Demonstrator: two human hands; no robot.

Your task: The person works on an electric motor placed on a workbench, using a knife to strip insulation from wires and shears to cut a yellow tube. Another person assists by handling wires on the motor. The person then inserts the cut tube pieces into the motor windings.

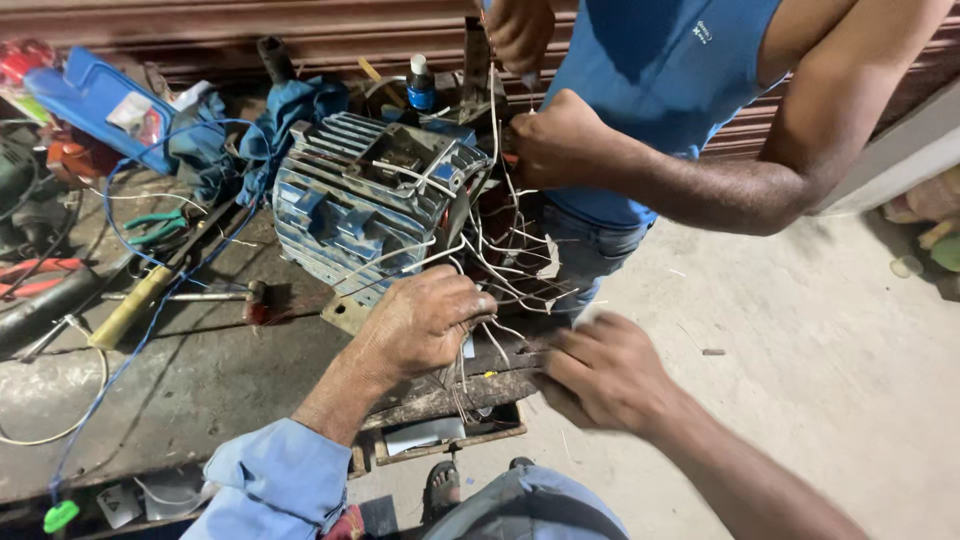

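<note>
A blue finned electric motor (350, 205) lies on a worn workbench (200, 380), with several white-sleeved wire leads (505, 270) spilling from its open right end. My left hand (425, 322) is closed around a bunch of those leads at the bench edge. My right hand (605, 372) is blurred, fingers bent, touching the wire ends beside the bench corner; I cannot tell whether it grips them. A co-worker in a blue shirt stands opposite, both hands (550, 135) on the leads above the motor.
A wooden-handled hammer (175, 295), green-handled pliers (155, 225), a blue cable (130, 330), blue cloth (300, 110) and a small bottle (421, 85) lie on the bench. A blue case (95, 100) sits far left. An open drawer (440, 435) hangs under the edge. Concrete floor (800, 380) at right.
</note>
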